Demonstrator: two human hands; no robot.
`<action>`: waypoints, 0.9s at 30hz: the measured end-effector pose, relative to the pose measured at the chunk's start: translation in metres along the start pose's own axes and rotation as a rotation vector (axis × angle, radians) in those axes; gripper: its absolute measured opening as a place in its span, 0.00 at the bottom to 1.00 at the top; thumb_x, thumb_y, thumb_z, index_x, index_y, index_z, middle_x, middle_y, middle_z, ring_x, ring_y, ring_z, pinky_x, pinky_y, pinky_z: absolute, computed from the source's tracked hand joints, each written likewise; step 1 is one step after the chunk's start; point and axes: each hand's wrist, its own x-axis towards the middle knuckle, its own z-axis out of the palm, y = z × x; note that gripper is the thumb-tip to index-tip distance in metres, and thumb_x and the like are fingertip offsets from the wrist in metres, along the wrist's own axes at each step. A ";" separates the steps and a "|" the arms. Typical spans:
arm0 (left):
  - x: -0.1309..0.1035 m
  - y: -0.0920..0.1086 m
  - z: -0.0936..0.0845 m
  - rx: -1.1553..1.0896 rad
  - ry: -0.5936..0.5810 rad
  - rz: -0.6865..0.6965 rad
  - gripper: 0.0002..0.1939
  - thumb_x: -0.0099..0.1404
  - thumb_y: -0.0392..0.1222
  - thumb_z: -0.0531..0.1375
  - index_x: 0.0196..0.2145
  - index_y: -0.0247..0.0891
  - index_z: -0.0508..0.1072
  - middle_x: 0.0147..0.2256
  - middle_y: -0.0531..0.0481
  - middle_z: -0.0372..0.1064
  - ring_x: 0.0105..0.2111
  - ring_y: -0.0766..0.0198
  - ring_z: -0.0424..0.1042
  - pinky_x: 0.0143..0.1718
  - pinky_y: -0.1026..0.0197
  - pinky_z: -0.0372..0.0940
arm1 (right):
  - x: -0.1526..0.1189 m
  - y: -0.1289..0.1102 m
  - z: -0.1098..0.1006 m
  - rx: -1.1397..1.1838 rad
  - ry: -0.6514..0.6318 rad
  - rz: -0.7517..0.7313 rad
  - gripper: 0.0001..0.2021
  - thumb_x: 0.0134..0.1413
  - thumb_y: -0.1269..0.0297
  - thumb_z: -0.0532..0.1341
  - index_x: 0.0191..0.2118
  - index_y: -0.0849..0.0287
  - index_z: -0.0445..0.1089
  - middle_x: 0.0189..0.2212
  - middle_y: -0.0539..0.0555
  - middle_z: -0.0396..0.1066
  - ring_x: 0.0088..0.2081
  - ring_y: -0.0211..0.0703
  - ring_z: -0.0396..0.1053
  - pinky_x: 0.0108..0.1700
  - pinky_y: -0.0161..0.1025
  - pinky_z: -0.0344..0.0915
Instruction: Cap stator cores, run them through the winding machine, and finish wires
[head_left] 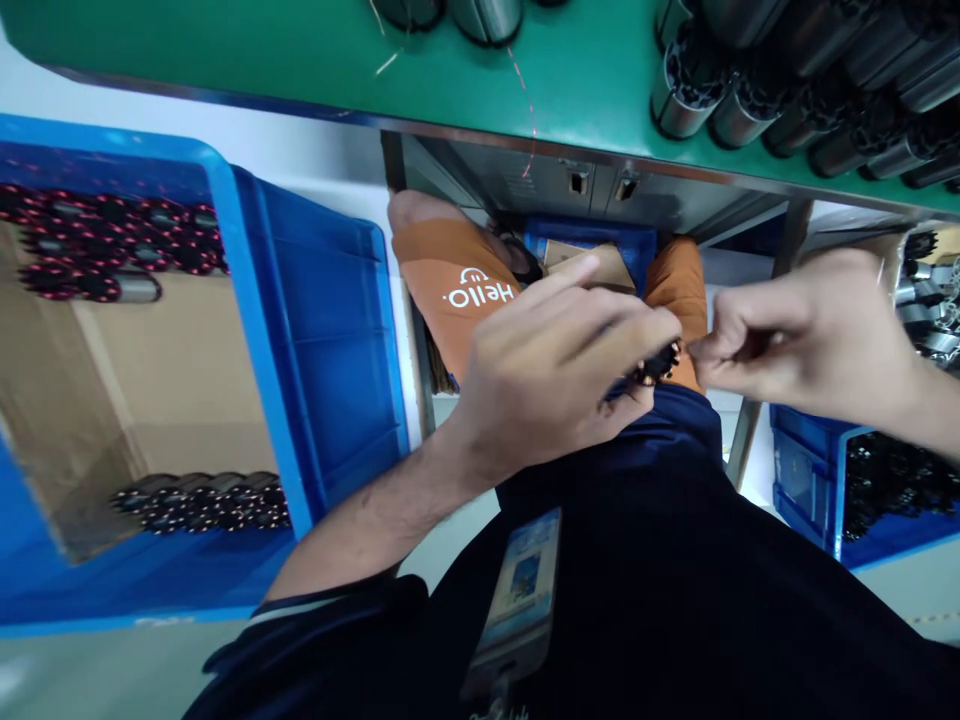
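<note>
My left hand (562, 365) is closed around a wound motor core (658, 364), held above my lap. Only its black toothed end with copper-coloured bits shows; the fingers and palm hide the rest. Close by on the right, my right hand (795, 335) is pinched, thumb against the curled fingers, just apart from that toothed end. Whatever the pinch holds, if anything, is too small and blurred to make out.
Across the front runs a green bench top (300, 60) bearing several metal motor cores (679, 95); a thin wire (529, 95) hangs over its edge. Blue crates flank me: the left crate (315, 330) holds wound cores on cardboard, the right crate (810, 470) dark parts.
</note>
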 end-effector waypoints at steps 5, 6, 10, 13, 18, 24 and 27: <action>-0.005 0.000 -0.003 -0.113 -0.064 -0.235 0.15 0.75 0.32 0.69 0.55 0.47 0.81 0.54 0.51 0.89 0.54 0.56 0.90 0.61 0.52 0.86 | -0.009 -0.012 -0.022 -0.171 0.130 -0.166 0.22 0.65 0.56 0.82 0.25 0.51 0.75 0.20 0.46 0.70 0.22 0.37 0.65 0.18 0.37 0.59; -0.005 -0.001 -0.002 -0.070 -0.011 -0.163 0.14 0.77 0.32 0.69 0.54 0.48 0.81 0.56 0.51 0.89 0.57 0.55 0.89 0.65 0.49 0.84 | -0.008 -0.010 -0.027 -0.078 0.124 -0.150 0.21 0.61 0.55 0.85 0.27 0.51 0.76 0.24 0.47 0.74 0.23 0.37 0.69 0.20 0.35 0.64; -0.004 -0.009 0.008 0.090 0.161 0.074 0.06 0.82 0.34 0.68 0.49 0.45 0.82 0.53 0.52 0.89 0.51 0.62 0.89 0.69 0.50 0.83 | 0.002 0.005 -0.025 0.407 -0.077 0.174 0.20 0.66 0.44 0.82 0.36 0.55 0.84 0.33 0.54 0.84 0.27 0.39 0.78 0.22 0.33 0.72; -0.001 -0.012 0.015 0.196 0.212 0.293 0.08 0.82 0.31 0.67 0.49 0.43 0.83 0.50 0.51 0.89 0.47 0.63 0.90 0.65 0.54 0.85 | 0.005 0.013 -0.011 0.469 -0.222 0.254 0.23 0.67 0.38 0.80 0.40 0.57 0.87 0.28 0.52 0.84 0.21 0.38 0.75 0.17 0.34 0.67; -0.001 -0.007 0.009 0.046 0.049 0.027 0.13 0.76 0.35 0.70 0.56 0.42 0.82 0.50 0.48 0.89 0.48 0.56 0.91 0.55 0.53 0.88 | -0.011 0.001 -0.010 -0.196 0.086 -0.073 0.18 0.76 0.52 0.73 0.30 0.50 0.82 0.22 0.44 0.75 0.22 0.36 0.70 0.18 0.34 0.68; -0.002 -0.005 0.005 -0.037 0.097 0.013 0.09 0.78 0.35 0.70 0.52 0.44 0.82 0.53 0.46 0.88 0.55 0.58 0.88 0.62 0.55 0.84 | -0.014 -0.004 -0.034 0.103 0.120 -0.039 0.20 0.56 0.46 0.87 0.33 0.51 0.82 0.30 0.49 0.82 0.25 0.38 0.76 0.21 0.33 0.72; -0.001 0.000 0.007 -0.108 0.042 -0.145 0.03 0.82 0.41 0.68 0.45 0.48 0.82 0.50 0.53 0.88 0.54 0.60 0.89 0.66 0.51 0.84 | -0.006 0.007 -0.028 0.470 -0.151 0.210 0.16 0.67 0.48 0.82 0.41 0.54 0.86 0.33 0.52 0.86 0.23 0.40 0.79 0.20 0.34 0.73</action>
